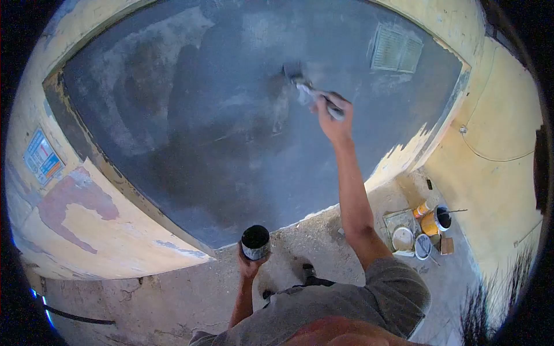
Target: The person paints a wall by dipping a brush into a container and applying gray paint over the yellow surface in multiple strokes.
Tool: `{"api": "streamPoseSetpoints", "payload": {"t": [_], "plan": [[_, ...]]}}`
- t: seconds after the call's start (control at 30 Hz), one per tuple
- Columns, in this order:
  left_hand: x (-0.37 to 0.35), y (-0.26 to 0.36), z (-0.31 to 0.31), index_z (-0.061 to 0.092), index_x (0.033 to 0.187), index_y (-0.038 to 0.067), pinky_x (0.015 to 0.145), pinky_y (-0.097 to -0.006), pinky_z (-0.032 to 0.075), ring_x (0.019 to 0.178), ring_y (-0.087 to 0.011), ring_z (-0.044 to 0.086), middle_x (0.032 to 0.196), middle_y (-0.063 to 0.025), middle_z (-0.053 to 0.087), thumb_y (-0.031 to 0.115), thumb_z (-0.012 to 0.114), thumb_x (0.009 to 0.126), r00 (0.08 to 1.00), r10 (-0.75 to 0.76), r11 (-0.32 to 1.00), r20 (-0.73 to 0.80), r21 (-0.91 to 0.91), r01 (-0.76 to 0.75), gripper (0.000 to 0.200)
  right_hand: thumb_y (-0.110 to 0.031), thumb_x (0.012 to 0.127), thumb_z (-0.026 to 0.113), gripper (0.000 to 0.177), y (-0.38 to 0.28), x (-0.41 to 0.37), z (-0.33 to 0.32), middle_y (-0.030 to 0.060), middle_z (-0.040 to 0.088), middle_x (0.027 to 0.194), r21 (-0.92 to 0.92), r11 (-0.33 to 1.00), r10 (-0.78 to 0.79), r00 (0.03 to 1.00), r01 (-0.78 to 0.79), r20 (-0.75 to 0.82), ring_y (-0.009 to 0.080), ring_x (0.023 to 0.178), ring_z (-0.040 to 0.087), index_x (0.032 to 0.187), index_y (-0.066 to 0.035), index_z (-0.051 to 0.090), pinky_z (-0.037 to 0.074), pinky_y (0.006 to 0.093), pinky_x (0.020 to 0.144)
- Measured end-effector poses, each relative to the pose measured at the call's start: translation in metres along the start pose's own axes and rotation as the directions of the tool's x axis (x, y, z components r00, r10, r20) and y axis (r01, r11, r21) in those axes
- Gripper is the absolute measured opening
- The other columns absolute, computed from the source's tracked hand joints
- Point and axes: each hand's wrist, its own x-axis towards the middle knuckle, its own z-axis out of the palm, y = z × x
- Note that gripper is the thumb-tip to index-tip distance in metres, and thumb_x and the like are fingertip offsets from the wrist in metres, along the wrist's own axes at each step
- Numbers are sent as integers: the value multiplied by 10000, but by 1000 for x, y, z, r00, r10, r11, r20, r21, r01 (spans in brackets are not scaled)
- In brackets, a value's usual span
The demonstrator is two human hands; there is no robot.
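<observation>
With fingers wrapped round its handle, my right hand (336, 117) holds a paintbrush (306, 87) up against the wall. The dark bristles meet the grey-painted wall panel (219, 121), and a whitish wrapping shows near the brush's neck; that area is blurred. Lower down, my left hand (249, 266) grips a small can (256, 245) from below and the side. The can is upright, its outside smeared with paint, and its inside looks dark. Patchy lighter and darker grey areas cover the panel around the brush.
A vent grille (397, 49) sits high on the panel's right. On the floor to the right stand a yellow bucket (431, 224) with dark contents, a white tub (402, 238) and a smaller pail (423, 247). A blue sign (43, 156) hangs on the left wall.
</observation>
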Motion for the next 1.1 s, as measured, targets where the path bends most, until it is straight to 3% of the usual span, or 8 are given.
{"api": "streamPoseSetpoints", "payload": {"t": [0.23,0.3,0.53,0.63,0.7,0.83,0.9,1.1], "plan": [[-2,-3,1,496,1184,31,865,-356,472,982,-220,592,1068,-87,612,97,850,568,1000,-15,991,19,-130,17,714,-42,856,577,129,-57,70,-6,67,655,713,22,985,-167,973,172,-160,128,645,641,883,55,658,489,259,600],[-6,11,3,494,1188,30,870,-356,469,981,-221,591,1071,-87,612,106,853,564,999,-32,992,23,-122,35,725,-66,831,612,114,2,59,15,77,661,702,-82,993,-91,983,79,-160,136,641,639,872,7,689,471,266,578],[-13,-2,-17,498,1185,29,863,-342,472,968,-217,596,1072,-89,611,63,806,579,998,42,999,-36,-1,-42,681,-67,870,571,136,-43,26,-21,67,660,720,92,994,66,992,-56,-103,122,643,630,889,31,664,482,261,605],[-14,19,-9,511,1168,31,860,-347,471,981,-212,588,1072,-87,611,69,792,579,993,86,994,-79,-65,-92,653,-94,875,564,152,-55,74,-26,56,657,711,-116,982,-171,971,153,-169,126,649,630,887,21,665,481,262,602],[-12,21,-6,513,1168,30,861,-349,468,986,-214,584,1071,-88,609,88,794,580,996,40,995,-76,-90,-46,654,-130,879,560,186,-16,73,-10,66,671,709,38,995,97,973,-92,-208,128,651,631,873,25,663,482,268,627],[-6,-5,-21,511,1171,29,863,-346,461,980,-220,579,1070,-83,607,94,788,585,994,68,998,-87,21,-67,651,-129,867,597,163,34,12,-7,68,661,699,-88,996,16,982,-33,-189,117,658,625,866,10,682,488,274,605],[-7,6,-12,511,1171,30,866,-341,459,975,-216,579,1072,-79,606,94,798,577,994,27,999,-110,-28,-30,663,-144,880,556,204,-22,11,-26,80,675,725,160,911,400,908,-380,-121,121,664,627,859,27,665,475,266,683],[7,9,-11,507,1169,36,860,-334,457,971,-202,577,1086,-75,602,88,810,573,999,-35,999,-23,13,35,671,-101,860,589,126,-113,83,-10,41,666,714,193,980,-18,987,49,-159,110,638,627,848,-8,675,474,254,589]]}}
